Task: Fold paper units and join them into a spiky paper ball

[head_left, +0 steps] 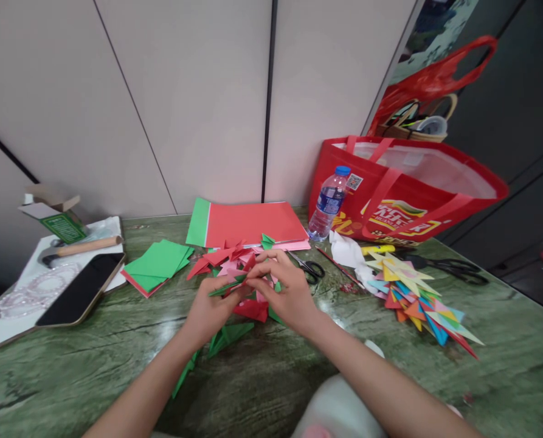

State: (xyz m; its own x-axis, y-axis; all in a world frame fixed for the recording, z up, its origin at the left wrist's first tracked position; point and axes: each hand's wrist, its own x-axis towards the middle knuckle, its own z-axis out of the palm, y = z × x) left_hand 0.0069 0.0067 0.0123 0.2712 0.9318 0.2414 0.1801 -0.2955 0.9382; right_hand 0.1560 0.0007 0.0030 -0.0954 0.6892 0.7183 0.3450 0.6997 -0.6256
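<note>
In the middle of the view both hands are close together over the table. My left hand (217,307) pinches a green folded paper piece (221,291) between thumb and fingers. Beside it, my right hand (287,292) has its fingertips closed on a red folded paper piece (250,264), against the green one. Fingers partly hide where the two meet. Behind and below the hands lies a loose pile of red and pink folded pieces (221,254). Several green folded pieces (230,336) rest on the table nearer to me.
Green paper squares (155,264) lie left, beyond them a phone (82,289) and a hammer-like tool (89,245). Red sheets (255,224) lie at the back. To the right are scissors (314,271), a water bottle (328,207), a red bag (408,188) and a multicoloured folded-paper chain (417,298).
</note>
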